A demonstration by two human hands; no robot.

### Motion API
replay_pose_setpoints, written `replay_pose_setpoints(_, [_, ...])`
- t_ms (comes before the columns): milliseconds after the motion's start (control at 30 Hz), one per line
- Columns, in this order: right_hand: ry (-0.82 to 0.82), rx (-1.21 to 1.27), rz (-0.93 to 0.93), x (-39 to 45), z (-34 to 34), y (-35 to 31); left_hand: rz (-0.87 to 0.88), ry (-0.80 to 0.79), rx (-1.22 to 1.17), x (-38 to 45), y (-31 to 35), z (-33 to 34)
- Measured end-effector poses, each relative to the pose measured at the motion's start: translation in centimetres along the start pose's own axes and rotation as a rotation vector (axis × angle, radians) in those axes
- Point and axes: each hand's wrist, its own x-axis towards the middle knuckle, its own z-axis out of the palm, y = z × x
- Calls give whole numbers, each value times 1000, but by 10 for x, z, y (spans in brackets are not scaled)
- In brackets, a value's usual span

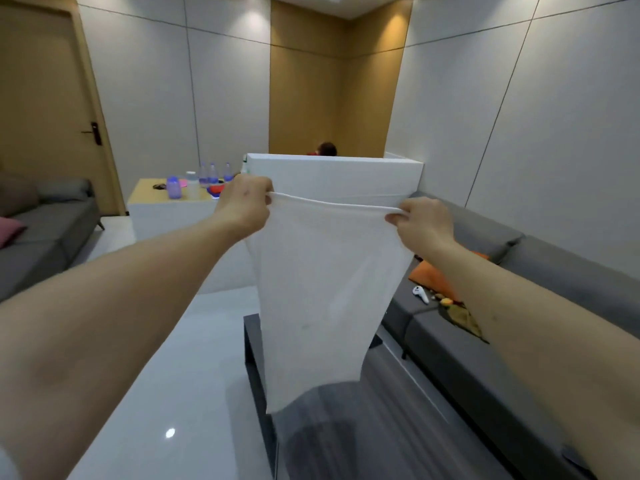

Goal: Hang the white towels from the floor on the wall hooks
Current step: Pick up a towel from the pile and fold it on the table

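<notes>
A white towel [318, 289] hangs spread out in front of me at chest height, its top edge stretched nearly straight. My left hand [244, 206] pinches the top left corner. My right hand [420, 225] pinches the top right corner. The towel's lower edge dangles over a dark glass table [381, 427]. No wall hook shows in this view, and the floor below the towel is hidden by it.
A white partition [346, 178] stands straight ahead with a person's head just behind it. Grey sofas run along the left [45, 230] and right [519, 271]; the right one holds an orange cushion [431, 277] and a white controller [420, 294]. Bottles sit on a wooden counter [145, 194].
</notes>
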Motion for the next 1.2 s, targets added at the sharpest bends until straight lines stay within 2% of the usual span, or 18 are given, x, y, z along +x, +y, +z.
replay_pose_setpoints(200, [4, 74, -132, 13, 22, 66, -31, 114, 5, -12, 38, 34])
replay_pose_setpoints(300, [-71, 93, -202, 0, 46, 120, -90, 71, 27, -49, 68, 73])
replay_pose_setpoints(533, [-379, 108, -264, -63, 109, 240, -284, -160, 116, -182, 141, 172])
replay_pose_setpoints(800, [-658, 158, -146, -185, 150, 348, -420, -439, 152, -321, 206, 243])
replay_pose_setpoints(1033, [-840, 125, -62, -325, 155, 417, -423, -692, 120, -451, 244, 274])
replay_pose_setpoints(1200, [-885, 95, 4, -378, 132, 432, -494, -757, 83, -507, 264, 268])
